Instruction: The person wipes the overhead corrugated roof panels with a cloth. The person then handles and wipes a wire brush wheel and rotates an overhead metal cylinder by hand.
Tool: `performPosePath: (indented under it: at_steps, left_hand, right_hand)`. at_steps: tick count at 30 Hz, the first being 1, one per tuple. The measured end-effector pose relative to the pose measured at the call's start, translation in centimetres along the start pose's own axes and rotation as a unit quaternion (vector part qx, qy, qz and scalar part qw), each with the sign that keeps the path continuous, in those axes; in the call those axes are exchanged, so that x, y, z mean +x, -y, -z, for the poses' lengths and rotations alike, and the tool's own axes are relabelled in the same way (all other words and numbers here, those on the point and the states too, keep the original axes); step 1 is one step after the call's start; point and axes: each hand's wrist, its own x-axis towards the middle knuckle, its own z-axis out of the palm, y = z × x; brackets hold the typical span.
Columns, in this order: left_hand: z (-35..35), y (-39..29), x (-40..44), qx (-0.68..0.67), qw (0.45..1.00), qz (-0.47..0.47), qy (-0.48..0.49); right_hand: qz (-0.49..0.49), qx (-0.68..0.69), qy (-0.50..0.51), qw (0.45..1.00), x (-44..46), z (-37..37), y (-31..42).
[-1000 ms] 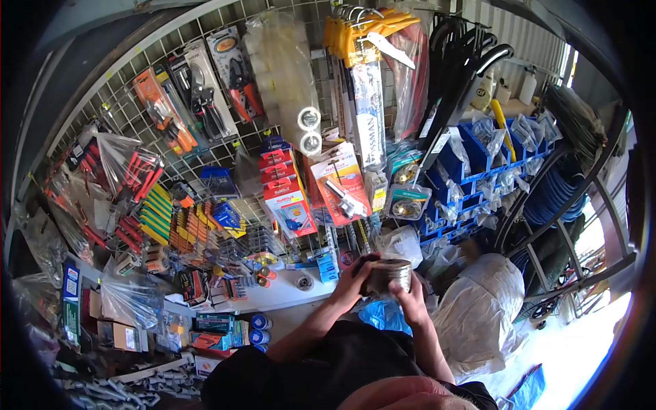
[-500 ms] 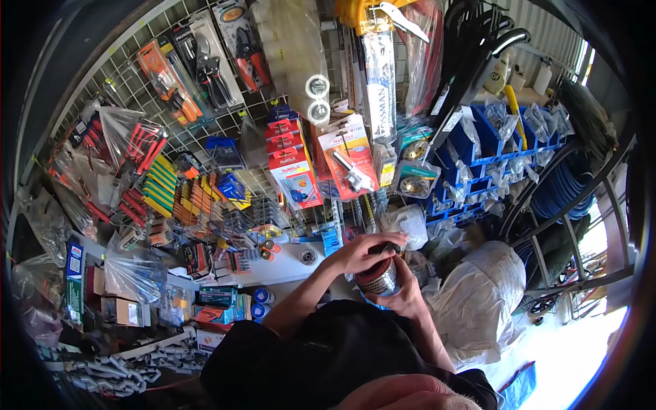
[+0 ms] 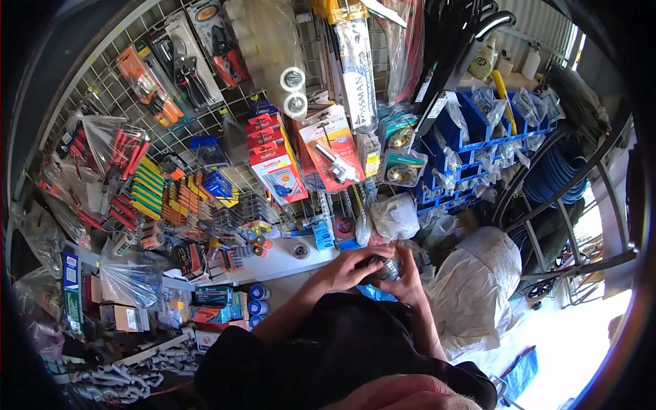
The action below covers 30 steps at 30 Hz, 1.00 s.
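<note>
In front of my chest, both hands close around a silver patterned cylinder (image 3: 388, 269), whose exact kind I cannot make out. My left hand (image 3: 346, 268) has its fingers bent over the cylinder's left side. Along its right side lies my right hand (image 3: 411, 279), fingers curled round it. Much of the cylinder is covered by the fingers. Blue plastic (image 3: 375, 293) shows just below the hands. A clear plastic bag (image 3: 395, 217) hangs right above them, and a white ledge (image 3: 316, 261) runs behind my left hand.
A wire grid (image 3: 102, 113) holds packaged pruners, a carded torch (image 3: 333, 158) and red boxes (image 3: 279, 176). Blue bins (image 3: 471, 126) with bagged parts are at upper right. A large white sack (image 3: 471, 287) stands right of my arm. Grey pipe fittings (image 3: 123, 372) lie lower left.
The cylinder has turned or tilted in my hands; its reddish part and dark end no longer show as before. My left hand has shifted lower onto its side. The whole view has shifted slightly.
</note>
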Motion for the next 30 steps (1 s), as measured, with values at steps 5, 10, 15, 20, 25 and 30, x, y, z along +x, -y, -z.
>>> performPosePath:
  at_steps: [5,10,15,20,25,30]
  left_hand:
    - [-1.2,-0.8,1.4,0.105,0.992,-0.068,-0.009]
    - [0.9,2.8,0.6,-0.003,0.997,0.044,-0.057]
    - [-1.0,-0.8,-0.4,0.047,0.998,-0.034,-0.002]
    - [0.1,3.1,1.1,0.049,0.999,0.006,-0.015]
    - [0.7,6.8,-0.7,0.072,0.993,0.08,-0.047]
    - [-0.9,6.8,-4.1,-0.012,0.982,0.186,-0.017]
  right_hand:
    - [-0.065,-0.088,0.277,0.955,-0.1,0.4,0.6]
    - [-0.024,0.014,0.108,0.994,-0.2,0.4,1.5]
    - [-0.009,-0.004,0.094,0.996,-0.3,0.3,-1.4]
    - [-0.073,-0.025,0.205,0.976,-1.3,-0.5,-0.1]
    - [-0.068,0.108,0.057,0.99,-0.6,0.1,-0.5]
    - [-0.047,-0.111,0.019,0.993,-1.2,0.3,-3.4]
